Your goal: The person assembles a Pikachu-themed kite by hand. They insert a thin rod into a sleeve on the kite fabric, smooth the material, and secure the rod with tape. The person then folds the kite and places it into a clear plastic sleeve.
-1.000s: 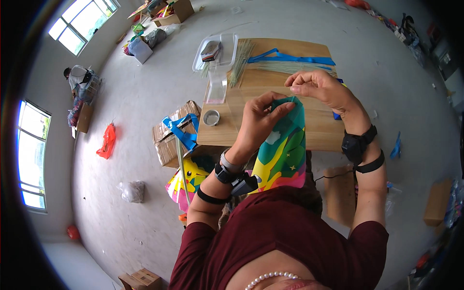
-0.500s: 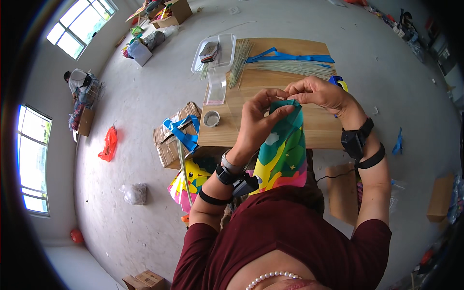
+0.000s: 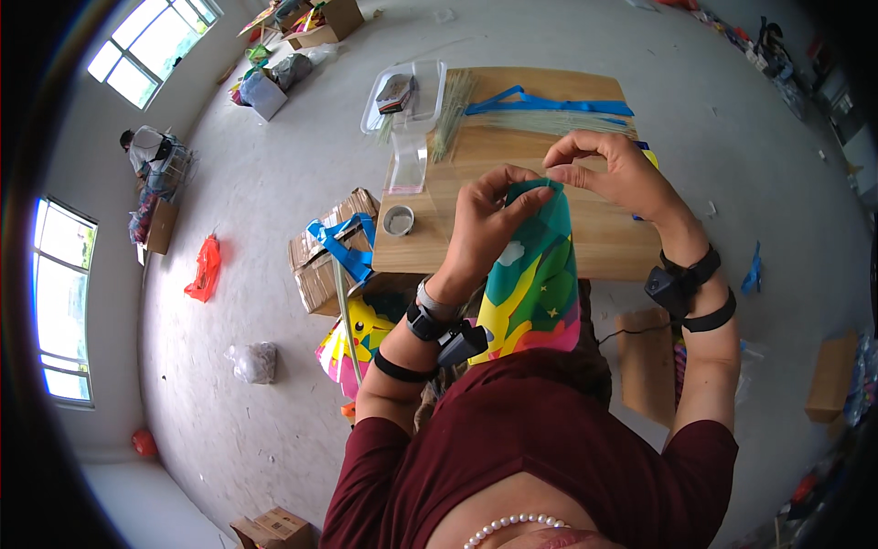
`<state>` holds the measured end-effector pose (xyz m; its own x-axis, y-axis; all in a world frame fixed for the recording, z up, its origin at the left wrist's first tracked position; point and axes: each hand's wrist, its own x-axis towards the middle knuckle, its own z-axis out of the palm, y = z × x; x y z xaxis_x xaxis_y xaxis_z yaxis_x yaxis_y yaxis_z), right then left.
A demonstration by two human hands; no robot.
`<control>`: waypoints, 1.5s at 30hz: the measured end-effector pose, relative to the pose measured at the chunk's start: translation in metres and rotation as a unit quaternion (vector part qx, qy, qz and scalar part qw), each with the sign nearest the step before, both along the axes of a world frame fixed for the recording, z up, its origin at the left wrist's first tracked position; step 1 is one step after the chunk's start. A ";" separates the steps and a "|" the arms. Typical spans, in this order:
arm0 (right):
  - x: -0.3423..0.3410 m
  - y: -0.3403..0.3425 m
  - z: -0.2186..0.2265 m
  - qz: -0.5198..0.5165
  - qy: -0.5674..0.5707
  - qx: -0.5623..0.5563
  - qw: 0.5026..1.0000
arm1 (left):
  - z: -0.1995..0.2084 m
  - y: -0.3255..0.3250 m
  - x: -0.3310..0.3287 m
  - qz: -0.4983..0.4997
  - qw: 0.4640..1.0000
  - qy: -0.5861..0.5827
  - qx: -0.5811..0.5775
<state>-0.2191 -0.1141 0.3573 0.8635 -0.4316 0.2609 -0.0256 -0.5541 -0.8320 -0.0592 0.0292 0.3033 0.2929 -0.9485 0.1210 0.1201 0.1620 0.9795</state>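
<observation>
A thin printed cloth (image 3: 532,274) in green, yellow and pink hangs over my lap in front of the table. Its teal upper corner is pinched between the thumb and fingers of my left hand (image 3: 494,209). Just right of that corner is my right hand (image 3: 622,178), thumb and forefinger brought together at their tips. Whatever lies between those tips is too small to make out. On the wooden table (image 3: 613,238) beyond are bundles of thin pale sticks (image 3: 452,114) and a blue ribbon (image 3: 549,105).
A clear plastic tub (image 3: 430,91) holds a small dark box. Nearer stands a roll of tape (image 3: 399,220). Left of the table, blue straps (image 3: 343,242) lie over a cardboard box (image 3: 309,265), near another printed cloth (image 3: 368,329). An open carton (image 3: 645,371) sits at the right.
My right hand has drawn slightly right and up from the cloth's corner, its fingers more arched. My left hand keeps its pinch. The view has shifted a little.
</observation>
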 end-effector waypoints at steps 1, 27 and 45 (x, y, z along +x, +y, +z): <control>0.000 0.003 0.001 0.006 0.004 -0.022 1.000 | 0.000 0.000 0.000 0.000 1.000 -0.003 0.001; 0.006 0.001 0.022 -0.146 -0.023 -0.193 0.970 | -0.053 -0.012 -0.069 -0.015 0.592 -0.796 -0.123; -0.002 -0.018 0.021 -0.204 -0.076 -0.206 0.954 | -0.099 -0.010 -0.086 -0.128 0.636 -0.739 -0.185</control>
